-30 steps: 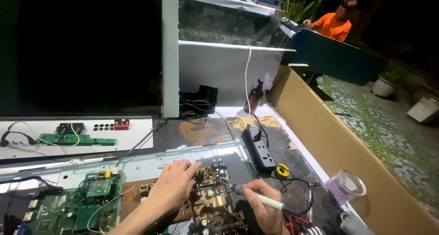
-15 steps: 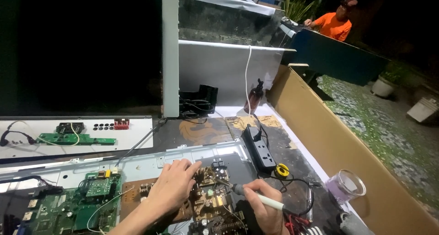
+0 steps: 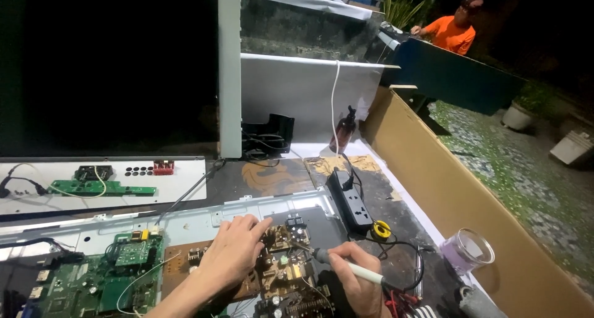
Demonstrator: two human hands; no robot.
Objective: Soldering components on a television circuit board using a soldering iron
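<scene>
On the brown circuit board (image 3: 272, 271), left hand (image 3: 232, 253) rests flat; right hand (image 3: 356, 281) pinches a soldering iron (image 3: 346, 265)

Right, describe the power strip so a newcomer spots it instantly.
Start at the long cardboard wall on the right. Beside it, on the dark bench, a black power strip lies past the right hand. Unlike the green and brown circuit boards, it's a plain black bar.
</scene>
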